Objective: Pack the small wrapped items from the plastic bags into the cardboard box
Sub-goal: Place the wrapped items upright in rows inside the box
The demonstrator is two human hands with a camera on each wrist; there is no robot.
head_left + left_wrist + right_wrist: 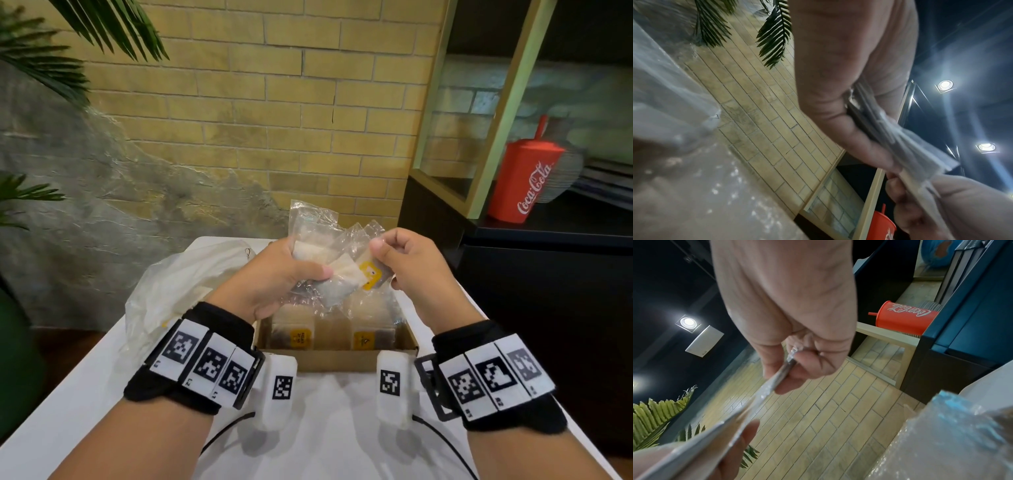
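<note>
Above the open cardboard box point(337, 356), my left hand point(284, 274) grips a clear plastic bag point(313, 222) with several small wrapped items point(344, 269) fanned out of it. My right hand point(402, 260) pinches one wrapped item with a yellow label point(371, 275) between thumb and fingers. The left wrist view has the left fingers point(859, 139) clamped on the stacked packets point(906, 146). In the right wrist view the pinched packet point(777, 379) is seen edge-on. Inside the box stand rows of wrapped items point(301, 334), some with yellow labels.
The box sits on a white table point(102, 394). A large crumpled plastic bag point(178, 291) lies left of the box. A red Coca-Cola cup point(527, 178) stands on a dark shelf unit at the right. A brick wall and plant leaves point(30, 68) are behind.
</note>
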